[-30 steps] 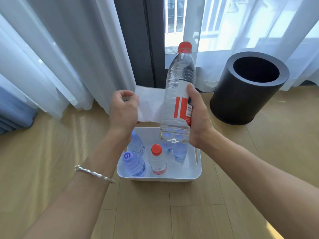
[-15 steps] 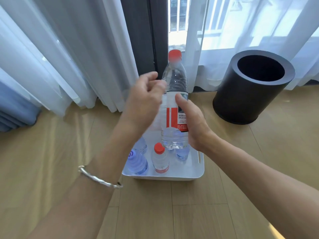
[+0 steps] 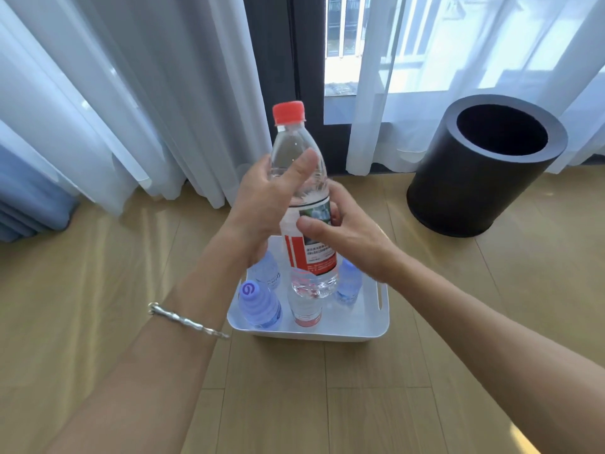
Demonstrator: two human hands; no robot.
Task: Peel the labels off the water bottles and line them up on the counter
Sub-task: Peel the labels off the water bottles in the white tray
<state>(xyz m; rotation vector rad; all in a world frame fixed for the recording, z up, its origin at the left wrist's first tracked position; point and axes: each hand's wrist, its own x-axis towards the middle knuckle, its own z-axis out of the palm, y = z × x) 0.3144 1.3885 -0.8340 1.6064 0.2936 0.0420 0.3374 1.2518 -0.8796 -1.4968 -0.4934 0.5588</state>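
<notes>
A clear water bottle [image 3: 296, 149] with a red cap and a red-and-white label [image 3: 312, 253] is held upright above a white bin [image 3: 373, 326]. My left hand [image 3: 265, 198] grips the bottle's upper body, thumb across the front. My right hand [image 3: 347, 231] wraps the labelled middle, thumb pressed on the label's top edge. Inside the bin stand several small bottles: a purple-capped one [image 3: 258, 306], a red-labelled one [image 3: 306, 311] partly hidden behind the held bottle, and bluish ones [image 3: 348, 285] at the back.
A black cylindrical waste bin [image 3: 474, 178] stands open on the wooden floor to the right. White sheer curtains [image 3: 147, 93] hang behind, with a dark window frame [image 3: 284, 60] between them. A silver bracelet [image 3: 186, 321] circles my left wrist.
My left hand moved from the left of the bottle onto its upper body and took hold. The bottle came lower and nearer. My right thumb shifted to the label's top edge.
</notes>
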